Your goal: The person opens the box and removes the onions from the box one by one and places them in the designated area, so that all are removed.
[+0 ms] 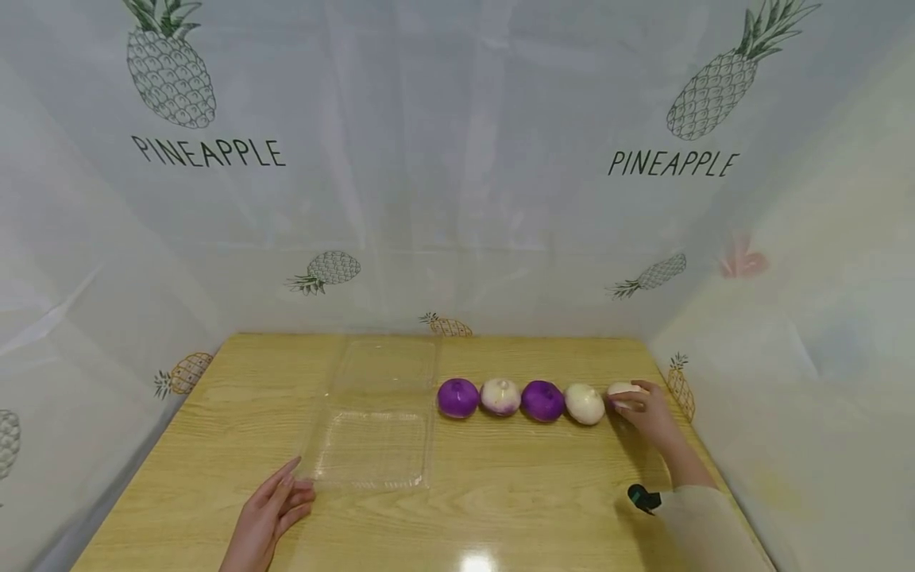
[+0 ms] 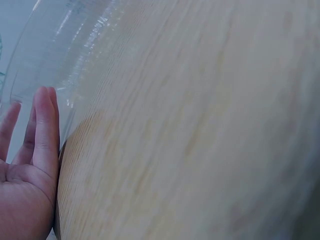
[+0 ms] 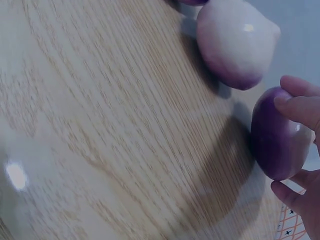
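Note:
My right hand [image 1: 653, 415] grips a purple-and-white turnip [image 3: 275, 137] at the right end of a row, fingers and thumb on its sides. Next to it in the row lie a whitish turnip [image 1: 584, 403], a purple turnip [image 1: 542, 400], a white turnip with purple patches [image 1: 500, 396] and another purple turnip [image 1: 458, 398]. A clear plastic clamshell box [image 1: 375, 449] lies unfolded left of the row. At its near left corner is my left hand [image 1: 268, 508], fingers nearly straight, fingertips right at the box's edge.
Everything lies on a wood-grain table [image 1: 500, 516]. A pale curtain [image 1: 457, 199] printed with pineapples hangs behind the far edge and along both sides. On the right wrist, near the sleeve [image 1: 704, 524], sits a small black device [image 1: 644, 499].

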A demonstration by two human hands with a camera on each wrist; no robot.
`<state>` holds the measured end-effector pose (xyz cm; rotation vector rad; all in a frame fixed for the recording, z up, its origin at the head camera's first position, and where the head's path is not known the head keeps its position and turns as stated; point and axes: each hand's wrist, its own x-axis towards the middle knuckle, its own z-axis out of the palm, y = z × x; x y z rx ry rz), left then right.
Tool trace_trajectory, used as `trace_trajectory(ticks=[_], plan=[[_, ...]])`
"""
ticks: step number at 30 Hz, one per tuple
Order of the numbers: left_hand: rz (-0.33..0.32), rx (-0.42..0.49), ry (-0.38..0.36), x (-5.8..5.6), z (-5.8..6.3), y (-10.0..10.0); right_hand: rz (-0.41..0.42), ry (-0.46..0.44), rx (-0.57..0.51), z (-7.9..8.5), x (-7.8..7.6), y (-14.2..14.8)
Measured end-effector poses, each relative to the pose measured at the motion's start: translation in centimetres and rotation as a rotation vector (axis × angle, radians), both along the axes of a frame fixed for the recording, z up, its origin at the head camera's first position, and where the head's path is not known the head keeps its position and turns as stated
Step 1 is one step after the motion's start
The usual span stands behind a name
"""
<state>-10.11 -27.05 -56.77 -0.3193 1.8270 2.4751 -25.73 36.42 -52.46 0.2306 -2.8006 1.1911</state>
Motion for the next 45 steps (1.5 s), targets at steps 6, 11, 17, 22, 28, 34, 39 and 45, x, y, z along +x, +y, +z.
trace_trajectory(ticks=[6, 11, 17, 22, 28, 34, 39, 45], plan=[[0.005, -0.001, 0.017, -0.2, -0.1, 0.0, -0.025, -0.008, -0.02, 0.3, 0.1, -0.4], [0.003, 0.01, 0.037, -0.5, -0.2, 0.1, -0.055, -0.016, 0.034, 0.4, 0.0, -0.4], [-0.006, 0.023, 0.04, -0.6, 0.0, 0.0, -0.071, -0.032, 0.034, 0.3, -0.2, -0.2], [-0.013, 0.038, 0.041, -0.5, 0.1, 0.2, -0.08, -0.042, 0.042, 0.3, -0.2, -0.1], [-0.012, 0.046, 0.032, -0.5, 0.0, 0.5, -0.089, -0.068, 0.043, 0.6, -0.2, -0.1], [-0.007, 0.048, 0.023, -0.4, -0.2, 0.6, -0.094, -0.092, 0.044, 0.7, -0.3, 0.1], [0.002, 0.066, -0.02, -0.6, 0.1, 0.7, -0.096, -0.083, 0.047, 0.8, -0.4, 0.2], [0.046, 0.107, -0.118, -0.6, 0.9, 0.8, -0.107, -0.086, 0.041, 1.3, 0.2, 0.3]])
